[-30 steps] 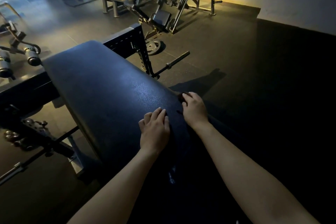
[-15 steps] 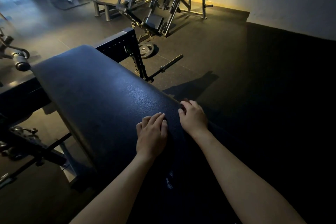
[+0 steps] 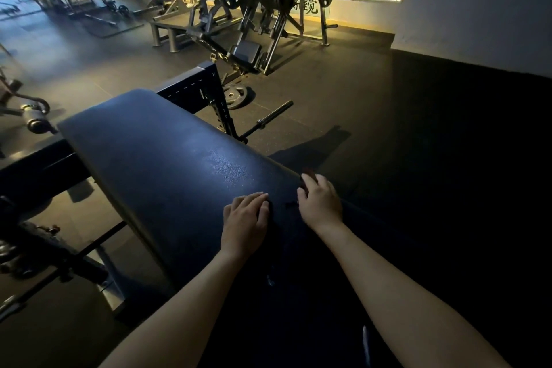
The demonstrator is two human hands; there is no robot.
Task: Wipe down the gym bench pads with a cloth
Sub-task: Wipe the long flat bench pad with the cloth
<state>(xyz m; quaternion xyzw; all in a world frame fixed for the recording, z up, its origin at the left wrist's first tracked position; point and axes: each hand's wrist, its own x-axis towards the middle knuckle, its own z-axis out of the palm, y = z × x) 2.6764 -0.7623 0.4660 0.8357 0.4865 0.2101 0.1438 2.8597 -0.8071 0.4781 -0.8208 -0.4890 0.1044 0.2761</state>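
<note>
At the right rim of the bench pad [image 3: 167,164], about 4 o'clock from the middle of the view, a small dark reddish wad that I am taking for the cloth [image 3: 309,174] is peeking out just beyond the right grip [image 3: 321,203]. That grip's fingers are curling over the wad and pressing it against the pad's edge. The gloom is hiding the rest, so I cannot tell how much fabric is lying under the palm. It is probably handling as a light, limp thing that bunches readily, so a broad palm is suiting it better than a fingertip pinch. The left grip [image 3: 246,216], just beside at 9 o'clock of the right, is lying released, fingers straight and flat on the upholstery. The pad is looking firm, smooth and faintly glossy, likely slick when damp, and is stretching away toward 10 o'clock. Beyond it at 12 o'clock a weight plate [image 3: 236,95] is lying on the floor [image 3: 388,128]. A bar [image 3: 271,121] is jutting out at 1 o'clock, and a plate-loaded machine [image 3: 254,9] is standing farther back.
</note>
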